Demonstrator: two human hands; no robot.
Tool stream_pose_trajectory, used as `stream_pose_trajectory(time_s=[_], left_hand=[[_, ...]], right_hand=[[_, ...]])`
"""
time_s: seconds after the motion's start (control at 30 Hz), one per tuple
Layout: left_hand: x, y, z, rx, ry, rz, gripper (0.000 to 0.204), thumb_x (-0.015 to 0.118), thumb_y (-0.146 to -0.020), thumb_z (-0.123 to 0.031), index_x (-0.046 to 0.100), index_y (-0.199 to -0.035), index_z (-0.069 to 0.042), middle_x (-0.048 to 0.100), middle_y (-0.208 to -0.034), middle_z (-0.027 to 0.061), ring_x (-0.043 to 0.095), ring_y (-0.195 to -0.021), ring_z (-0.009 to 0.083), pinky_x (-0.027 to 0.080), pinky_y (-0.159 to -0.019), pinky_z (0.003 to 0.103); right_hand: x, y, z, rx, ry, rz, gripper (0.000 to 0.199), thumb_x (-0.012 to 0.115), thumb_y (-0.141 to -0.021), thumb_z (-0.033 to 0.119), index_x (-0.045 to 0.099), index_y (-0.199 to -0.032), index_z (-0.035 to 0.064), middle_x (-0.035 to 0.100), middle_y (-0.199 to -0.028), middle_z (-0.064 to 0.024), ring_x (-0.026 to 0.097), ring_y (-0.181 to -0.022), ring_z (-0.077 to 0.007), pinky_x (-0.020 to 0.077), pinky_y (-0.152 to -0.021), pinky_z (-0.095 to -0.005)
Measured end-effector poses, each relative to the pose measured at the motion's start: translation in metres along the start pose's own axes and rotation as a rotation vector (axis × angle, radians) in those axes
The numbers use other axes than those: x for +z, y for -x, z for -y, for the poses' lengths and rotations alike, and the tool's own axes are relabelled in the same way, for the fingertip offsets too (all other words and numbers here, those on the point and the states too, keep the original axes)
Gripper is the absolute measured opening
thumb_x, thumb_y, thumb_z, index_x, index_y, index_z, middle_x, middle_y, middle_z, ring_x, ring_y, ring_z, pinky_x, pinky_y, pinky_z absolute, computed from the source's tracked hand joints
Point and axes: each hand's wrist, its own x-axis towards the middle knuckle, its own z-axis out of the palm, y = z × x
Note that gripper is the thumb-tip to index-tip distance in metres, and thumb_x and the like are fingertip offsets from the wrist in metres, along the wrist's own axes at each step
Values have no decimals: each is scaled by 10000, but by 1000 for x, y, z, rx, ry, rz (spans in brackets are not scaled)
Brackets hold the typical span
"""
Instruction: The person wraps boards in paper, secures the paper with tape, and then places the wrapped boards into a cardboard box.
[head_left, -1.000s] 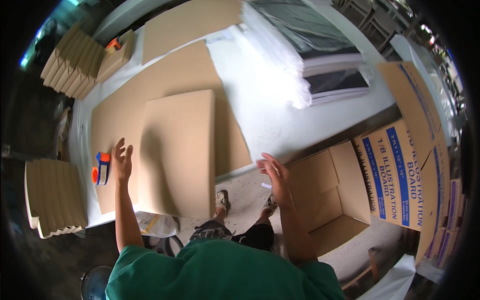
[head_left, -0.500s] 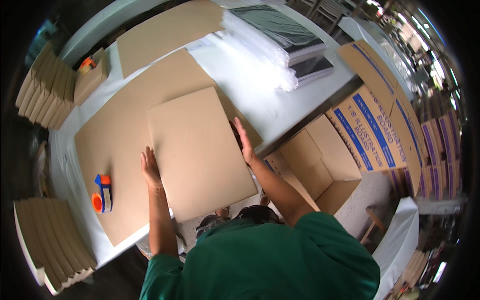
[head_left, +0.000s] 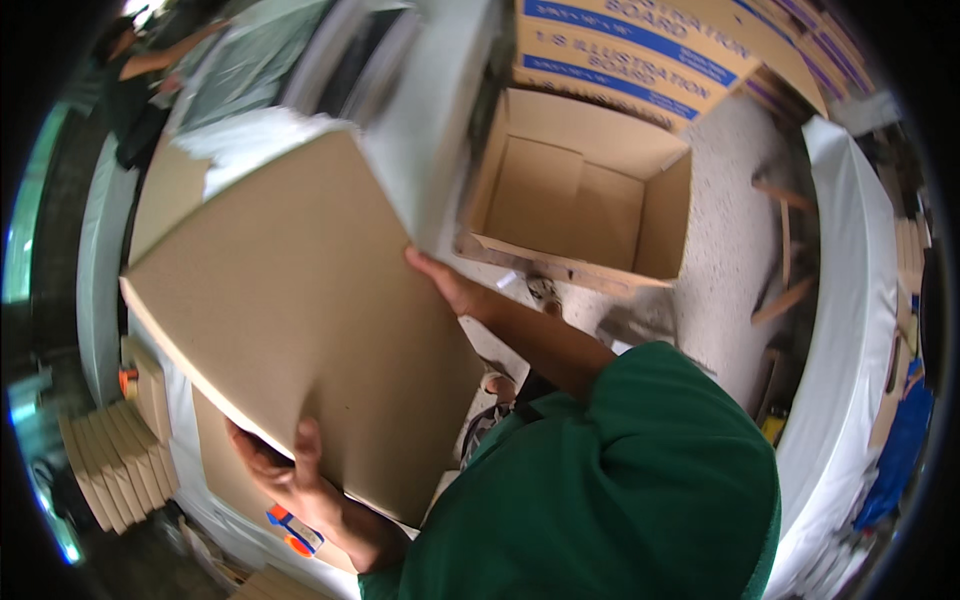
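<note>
Head view: left hand [head_left: 290,470], right hand [head_left: 450,285] gripping cardboard sheet [head_left: 290,310]

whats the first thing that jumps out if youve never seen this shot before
A big brown cardboard sheet fills the left and middle of the view, lifted at a tilt, with the left hand gripping its lower edge and the right hand on its right edge. Next comes the open empty cardboard box on the floor at upper right, with printed flat cartons behind it. The person's green sleeve takes the lower right.
</note>
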Motion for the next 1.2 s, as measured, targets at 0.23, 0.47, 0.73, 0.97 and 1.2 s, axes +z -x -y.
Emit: stream_pose_trajectory(time_s=[0.23,0.47,0.73,0.97,1.2], left_hand=[[203,-26,28,-73,257,361,549,563,-800,-239,345,-1197,71,501,-1049,152,479,-980,215,376,-874,369],[521,-14,177,-79,240,793,869,322,-760,-759,451,-1094,33,506,-992,82,475,-902,173,391,-798,314],[707,84,369,-880,412,1100,932,283,-801,-719,165,-1391,-7,236,-1429,145,266,-1298,272,229,-1054,360],[767,101,476,-1066,-219,1223,908,317,-785,-728,232,-1389,-56,222,-1444,126,247,-1307,269,208,-1055,375],[744,158,452,-544,-359,1348,463,514,-882,-260,430,-1259,-5,477,-1264,166,461,-1164,291,381,-942,400]], right_hand=[[-157,93,196,-622,671,-653,514,396,-900,455,441,-1172,21,522,-1088,-78,482,-1019,-162,398,-879,-331],[-304,162,281,-897,432,-986,503,658,-754,242,469,-1181,54,549,-1053,-54,505,-973,-154,404,-857,-291],[-469,172,244,-813,631,-1395,592,757,-685,313,488,-1103,-9,574,-1038,-106,550,-943,-184,446,-821,-334],[-561,145,227,67,813,-1847,951,626,-618,690,432,-1243,0,547,-1120,-246,525,-1068,-351,392,-928,-422],[-630,156,218,165,878,-1773,906,507,-704,700,401,-1286,14,495,-1197,-263,466,-1135,-376,339,-968,-445]])
